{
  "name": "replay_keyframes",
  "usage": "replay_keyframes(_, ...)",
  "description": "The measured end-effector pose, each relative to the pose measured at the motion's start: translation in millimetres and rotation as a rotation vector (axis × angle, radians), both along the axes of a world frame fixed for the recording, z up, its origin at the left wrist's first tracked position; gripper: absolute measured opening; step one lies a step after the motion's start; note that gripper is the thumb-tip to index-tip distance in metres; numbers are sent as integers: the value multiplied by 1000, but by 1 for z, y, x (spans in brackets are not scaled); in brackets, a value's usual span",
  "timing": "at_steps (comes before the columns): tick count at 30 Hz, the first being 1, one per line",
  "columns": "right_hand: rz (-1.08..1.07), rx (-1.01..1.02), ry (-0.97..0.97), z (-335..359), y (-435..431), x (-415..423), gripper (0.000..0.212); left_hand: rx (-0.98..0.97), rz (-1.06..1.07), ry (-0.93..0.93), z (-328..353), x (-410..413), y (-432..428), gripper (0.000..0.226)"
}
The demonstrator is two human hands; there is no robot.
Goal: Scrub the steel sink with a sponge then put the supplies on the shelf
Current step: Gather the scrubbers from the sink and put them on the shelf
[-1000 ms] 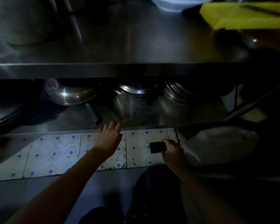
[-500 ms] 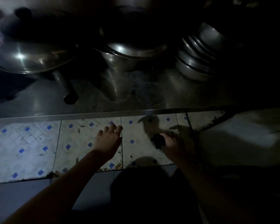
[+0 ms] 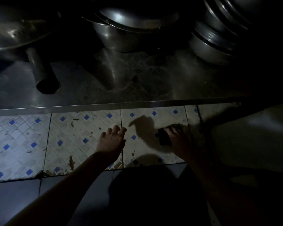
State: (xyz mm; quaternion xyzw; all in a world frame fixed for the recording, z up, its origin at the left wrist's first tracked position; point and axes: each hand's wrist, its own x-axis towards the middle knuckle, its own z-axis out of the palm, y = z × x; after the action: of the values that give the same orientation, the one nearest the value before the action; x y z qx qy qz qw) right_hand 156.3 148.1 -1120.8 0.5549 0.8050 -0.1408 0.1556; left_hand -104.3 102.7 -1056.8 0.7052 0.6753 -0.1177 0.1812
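The right hand (image 3: 180,142) grips a small dark sponge (image 3: 164,139) above the tiled floor (image 3: 23,144). At its 9 o'clock the left hand (image 3: 112,141) hovers, fingers spread and empty. At 12 o'clock, the low steel shelf (image 3: 88,107) carries pots (image 3: 121,31); stacked bowls (image 3: 211,44) sit at 1 o'clock.

A small dark sponge (image 3: 164,139), pinched in the right hand (image 3: 180,141), below the steel shelf (image 3: 137,82).

Left hand (image 3: 112,141) extended, fingers loosely spread; right hand (image 3: 180,141) grips dark block (image 3: 164,139).
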Motion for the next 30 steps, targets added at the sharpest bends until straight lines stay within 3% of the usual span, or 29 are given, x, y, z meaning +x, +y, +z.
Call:
replay_keyframes(2,8,95,-37,4,-2,-3,68,-7,11,-17,-1,-2,-1,47)
replay_keyframes(4,-58,49,-31,11,-6,-5,71,-1,15,-23,1,-2,-2,46)
replay_keyframes(7,-233,-69,81,18,-13,-3,73,9,14,-10,12,-3,-4,45)
replay_keyframes(13,-412,159,383,73,-33,-13,51,45,16,-36,76,-4,-15,45)
replay_keyframes(18,-507,112,417,190,-56,-41,71,81,42,-76,177,-13,-36,45)
replay_keyframes(22,-543,-15,311,286,-72,-58,66,125,72,-79,269,-25,-49,44)
replay_keyframes(30,-568,-143,350,482,-115,-79,57,232,122,-118,473,-45,-88,40)
